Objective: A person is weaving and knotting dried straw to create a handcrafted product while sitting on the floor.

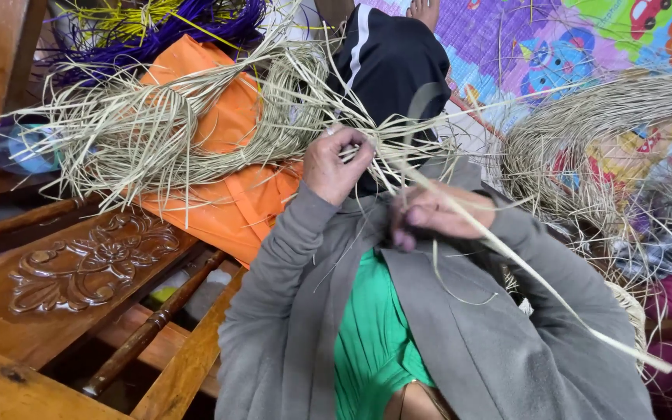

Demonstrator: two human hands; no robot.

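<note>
with the left hand (337, 165) clamped on the straw bundle (196, 117) fanning toward 10 o'clock, and the right hand (429, 216) pinching one pale strand (538, 280) trailing to 4 o'clock, a firm, even pull likely suits this weave best.

Left of the orange bag (227, 155), I see a clear plastic bottle (13, 149) with a blue cap lying on its side; its label is too blurred to tell.
</note>
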